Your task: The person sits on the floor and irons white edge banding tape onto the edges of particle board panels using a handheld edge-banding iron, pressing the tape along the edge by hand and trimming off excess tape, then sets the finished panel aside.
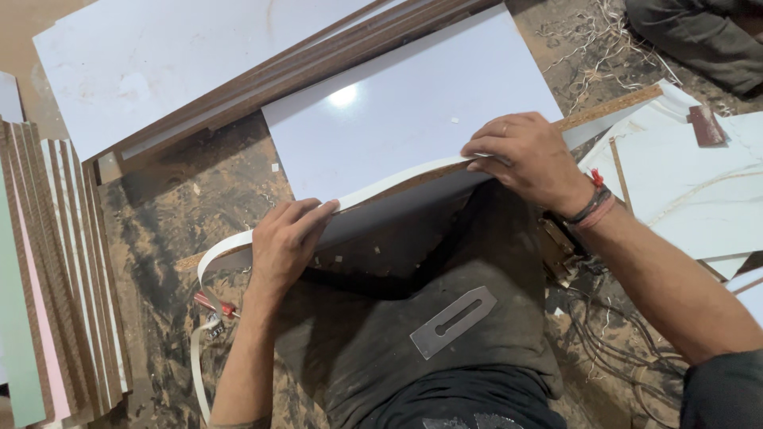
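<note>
A glossy white laminated board (405, 111) lies tilted across my lap, its raw brown edge facing me. A white edge-banding strip (389, 187) runs along that edge and curls off to the left. My left hand (284, 242) presses the strip against the board's near edge at the left. At the right end of the same edge, my right hand (528, 159) holds the strip down with its fingers. A flat grey metal blade (453, 322) with a slot rests on my thigh, touched by neither hand.
Stacked laminated boards (60, 278) stand on edge at the left. More white panels (183, 56) lie behind, and marble-patterned pieces (699, 191) at the right. Black cables (612, 334) and shavings cover the dirty floor. Another person's leg (699, 36) shows at top right.
</note>
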Demonstrator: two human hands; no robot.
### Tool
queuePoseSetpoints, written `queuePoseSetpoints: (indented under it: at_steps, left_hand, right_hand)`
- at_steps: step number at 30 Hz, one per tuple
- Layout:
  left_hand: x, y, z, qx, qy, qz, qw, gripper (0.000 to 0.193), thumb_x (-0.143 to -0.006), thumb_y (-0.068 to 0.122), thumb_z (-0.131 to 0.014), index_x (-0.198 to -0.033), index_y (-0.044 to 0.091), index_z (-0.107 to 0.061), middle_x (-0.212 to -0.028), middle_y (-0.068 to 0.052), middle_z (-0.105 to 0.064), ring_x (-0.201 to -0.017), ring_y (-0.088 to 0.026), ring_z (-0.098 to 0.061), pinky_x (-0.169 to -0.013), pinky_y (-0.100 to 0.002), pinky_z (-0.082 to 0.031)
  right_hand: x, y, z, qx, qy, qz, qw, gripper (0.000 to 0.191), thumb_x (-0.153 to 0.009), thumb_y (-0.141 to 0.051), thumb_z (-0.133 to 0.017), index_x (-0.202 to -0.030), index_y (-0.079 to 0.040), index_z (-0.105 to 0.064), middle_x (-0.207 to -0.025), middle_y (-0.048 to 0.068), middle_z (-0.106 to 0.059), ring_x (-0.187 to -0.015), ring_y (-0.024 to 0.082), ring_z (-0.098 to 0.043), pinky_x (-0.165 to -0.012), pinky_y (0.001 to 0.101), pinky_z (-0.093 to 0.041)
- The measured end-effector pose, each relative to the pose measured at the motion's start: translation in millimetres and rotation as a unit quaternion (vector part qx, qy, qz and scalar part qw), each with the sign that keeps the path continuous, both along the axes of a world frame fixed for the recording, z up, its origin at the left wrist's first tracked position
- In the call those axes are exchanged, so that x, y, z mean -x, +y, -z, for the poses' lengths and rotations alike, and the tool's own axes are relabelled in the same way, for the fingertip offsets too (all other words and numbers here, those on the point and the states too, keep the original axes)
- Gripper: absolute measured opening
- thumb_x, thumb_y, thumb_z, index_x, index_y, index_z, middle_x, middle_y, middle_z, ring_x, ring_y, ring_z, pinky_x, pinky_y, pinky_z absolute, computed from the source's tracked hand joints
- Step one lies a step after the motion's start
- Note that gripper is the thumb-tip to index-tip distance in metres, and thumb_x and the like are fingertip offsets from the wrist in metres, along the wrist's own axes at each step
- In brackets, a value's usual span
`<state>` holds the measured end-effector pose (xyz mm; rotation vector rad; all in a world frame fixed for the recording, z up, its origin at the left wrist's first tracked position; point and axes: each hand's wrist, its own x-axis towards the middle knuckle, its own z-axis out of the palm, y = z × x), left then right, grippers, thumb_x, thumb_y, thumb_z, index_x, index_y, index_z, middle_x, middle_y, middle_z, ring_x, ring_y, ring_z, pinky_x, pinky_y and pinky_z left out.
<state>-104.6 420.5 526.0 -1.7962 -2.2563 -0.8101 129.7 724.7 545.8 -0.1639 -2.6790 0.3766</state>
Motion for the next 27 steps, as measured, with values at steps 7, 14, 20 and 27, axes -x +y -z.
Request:
queuePoseSetpoints:
  at_steps: [7, 14, 20, 27]
  left_hand:
    - [0, 2, -1, -0.014, -0.036, 0.003, 0.999, 0.02, -0.09, 0.012, -0.075, -0.11, 0.013, -0.077, -0.102, -0.003, -0.075, -0.092, -0.023, -0.069, -0.077, -0.037, -0.055]
    - [0, 2, -3, -0.032, -0.048, 0.004, 0.998, 0.015, -0.091, 0.012, -0.076, -0.106, 0.012, -0.076, -0.103, -0.004, -0.076, -0.094, -0.024, -0.071, -0.077, -0.037, -0.055]
    - [0, 2, -7, -0.015, -0.067, 0.004, 0.998, 0.017, -0.091, 0.013, -0.076, -0.108, 0.012, -0.076, -0.102, -0.005, -0.076, -0.094, -0.025, -0.071, -0.078, -0.038, -0.055]
    - [29, -40, -14, 0.072, 0.018, -0.05, 0.996, 0.022, -0.089, 0.024, -0.077, -0.109, 0.017, -0.078, -0.102, -0.003, -0.077, -0.091, -0.023, -0.071, -0.077, -0.038, -0.054]
  right_hand:
    - [0, 7, 4, 0.178, 0.003, -0.014, 0.984, 0.026, -0.087, -0.018, -0.08, -0.11, -0.009, -0.075, -0.101, 0.006, -0.076, -0.091, 0.024, -0.072, -0.08, 0.0356, -0.056]
    - [-1, 9, -2, 0.058, 0.021, -0.051, 0.997, 0.013, -0.091, -0.016, -0.079, -0.103, -0.013, -0.076, -0.107, 0.005, -0.077, -0.098, 0.025, -0.073, -0.085, 0.0377, -0.056]
    - [-4, 12, 3, 0.053, -0.02, -0.017, 0.998, 0.022, -0.086, -0.018, -0.079, -0.108, -0.016, -0.078, -0.108, 0.005, -0.077, -0.098, 0.026, -0.072, -0.084, 0.0376, -0.055]
    - [-40, 63, 23, -0.059, -0.035, 0.022, 0.997, 0.018, -0.09, -0.023, -0.078, -0.108, -0.023, -0.079, -0.102, -0.004, -0.079, -0.099, 0.015, -0.073, -0.092, 0.0371, -0.054]
